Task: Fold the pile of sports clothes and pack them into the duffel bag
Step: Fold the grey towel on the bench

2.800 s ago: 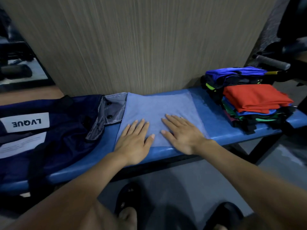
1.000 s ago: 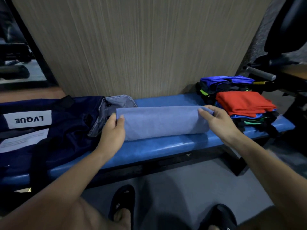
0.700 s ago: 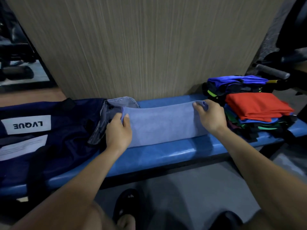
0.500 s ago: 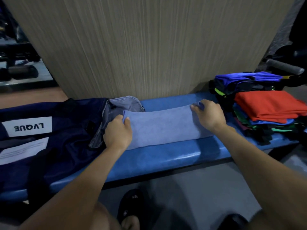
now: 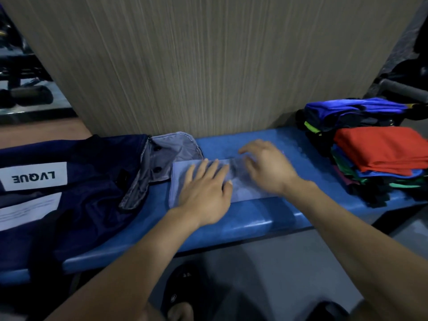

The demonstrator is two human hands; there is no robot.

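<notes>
Both hands had released the cloth (image 5: pixel 183 181) ends and moved inward. Left hand (image 5: pixel 205 193) lay flat on the folded cloth, fingers straight; right hand (image 5: pixel 266 167), blurred, hovered relaxed over it. Cloth lay on the bench (image 5: pixel 243 223) beside the bag (image 5: pixel 88 181)

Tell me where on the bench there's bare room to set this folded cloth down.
Bare blue bench shows along the front edge before the light blue cloth, and behind it toward the wall, between the grey flap and the clothes stack. The duffel bag crowds the left end.
</notes>
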